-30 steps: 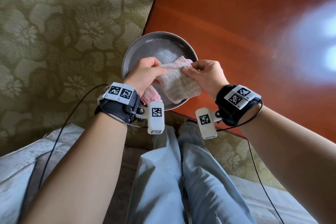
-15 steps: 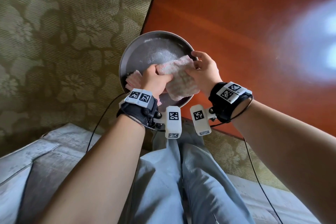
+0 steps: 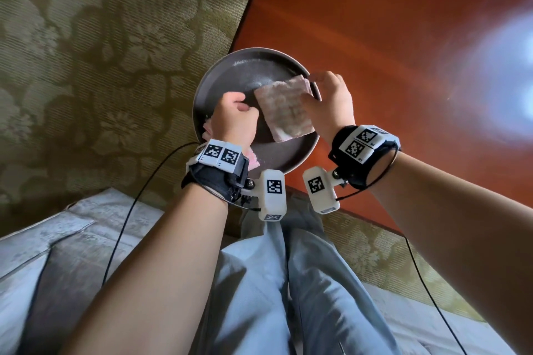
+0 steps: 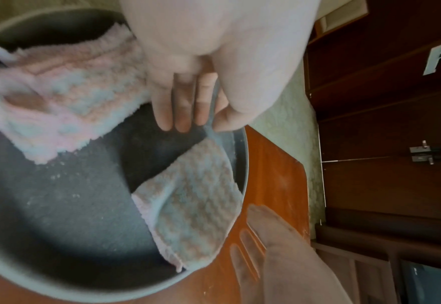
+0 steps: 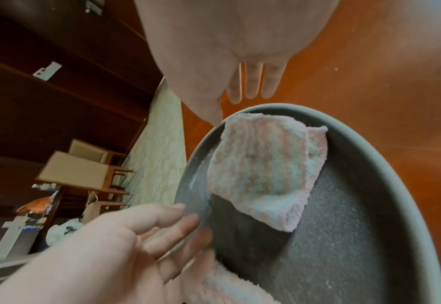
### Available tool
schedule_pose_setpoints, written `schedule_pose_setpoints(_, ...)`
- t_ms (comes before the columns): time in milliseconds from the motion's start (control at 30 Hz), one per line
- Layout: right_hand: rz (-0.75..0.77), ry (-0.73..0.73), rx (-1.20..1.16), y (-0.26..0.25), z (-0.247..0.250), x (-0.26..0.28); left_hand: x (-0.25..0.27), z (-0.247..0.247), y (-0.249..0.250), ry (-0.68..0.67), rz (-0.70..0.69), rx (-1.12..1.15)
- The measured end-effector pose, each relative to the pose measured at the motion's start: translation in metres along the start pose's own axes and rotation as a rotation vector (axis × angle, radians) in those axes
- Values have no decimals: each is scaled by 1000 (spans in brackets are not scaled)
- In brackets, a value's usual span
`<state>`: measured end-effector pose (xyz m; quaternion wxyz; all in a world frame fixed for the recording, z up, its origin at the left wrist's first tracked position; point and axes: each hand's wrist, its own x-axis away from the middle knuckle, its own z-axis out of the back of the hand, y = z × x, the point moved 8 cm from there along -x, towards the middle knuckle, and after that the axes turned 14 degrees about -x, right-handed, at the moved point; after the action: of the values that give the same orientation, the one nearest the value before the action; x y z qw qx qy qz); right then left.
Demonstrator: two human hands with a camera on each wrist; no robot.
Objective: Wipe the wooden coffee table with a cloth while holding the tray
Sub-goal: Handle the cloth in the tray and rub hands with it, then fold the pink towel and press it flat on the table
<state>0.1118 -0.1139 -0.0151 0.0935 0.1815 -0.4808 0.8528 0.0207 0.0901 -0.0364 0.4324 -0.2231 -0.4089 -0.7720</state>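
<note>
Since a second ago, the left hand [image 3: 235, 119] has let go of the cloth [image 3: 284, 111] and hovers relaxed. The cloth now lies folded in the tray [image 3: 223, 78], which overhangs the counter [image 3: 389, 37] corner. The right hand [image 3: 331, 98], fingers straight, sits at the tray's right rim.

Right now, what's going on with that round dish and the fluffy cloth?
A person sits at the corner of a wooden coffee table with a round grey tray resting on that corner. A folded pink cloth lies in the tray. The right hand sits at the cloth's far edge by the rim, fingers straight. The left hand is over the tray's near side, fingers loose, holding nothing. A second bit of pink cloth lies under it. Wiping the table hasn't started.
</note>
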Motion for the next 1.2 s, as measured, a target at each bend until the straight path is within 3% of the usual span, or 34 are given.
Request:
schedule_pose_setpoints(67,36,43,10,-10,4,6,0,16,-13,69,54,-42)
schedule_pose_setpoints(167,-56,-15,1,-7,-4,15,1,34,-35,148,74,-174)
schedule_pose_setpoints(300,-64,-134,54,-8,-23,28,4,38,-55,142,37,-357)
schedule_pose_setpoints(533,-59,-262,59,-2,-39,47,5,30,-64,153,-13,-426)
schedule_pose_setpoints(967,-61,-254,31,9,-32,54,1,28,-54,236,-47,-617)
schedule_pose_setpoints(1133,-76,-255,20,10,-27,54,6,27,-39,250,-208,-686)
schedule_pose_setpoints(1200,-83,-263,23,9,-26,55,7,25,-38,214,-202,-650)
